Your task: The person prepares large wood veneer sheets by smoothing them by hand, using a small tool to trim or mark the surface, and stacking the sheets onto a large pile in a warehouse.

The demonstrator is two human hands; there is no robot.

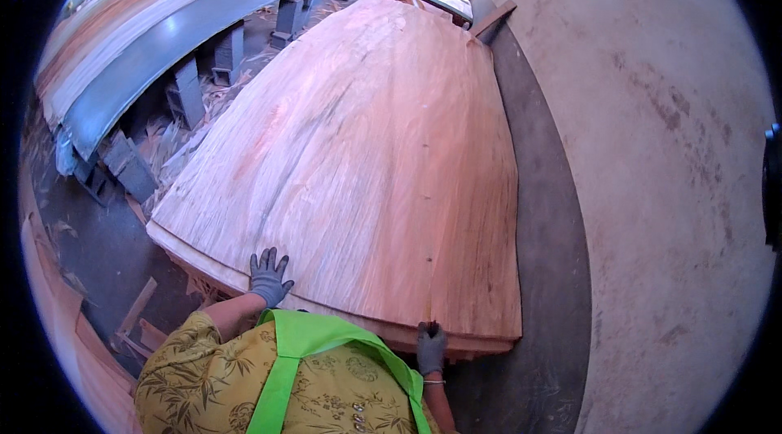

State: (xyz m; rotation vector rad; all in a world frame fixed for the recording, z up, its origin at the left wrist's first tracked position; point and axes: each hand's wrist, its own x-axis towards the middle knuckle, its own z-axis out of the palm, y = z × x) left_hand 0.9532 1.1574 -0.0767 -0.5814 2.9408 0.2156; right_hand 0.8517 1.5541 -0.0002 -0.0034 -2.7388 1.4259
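Note:
A large stack of wood veneer sheets, pale on the left and reddish on the right, stretches away in front of me. Flat on its near left edge rests my left hand, in a grey glove with dark fingertips, fingers spread and holding nothing. My right hand, gloved alike, is closed at the near edge, right of centre. A small dark thing shows at its fingertips, with a thin yellowish line running from it onto the top sheet; its kind is unclear. A row of small dark marks runs up the sheet beyond that hand.
On the left, another veneer stack with a grey-blue sheet lies raised on grey blocks. Veneer scraps litter the floor around them. A pale wall rises on the right, beyond a dark floor strip. A wooden board leans at the far corner.

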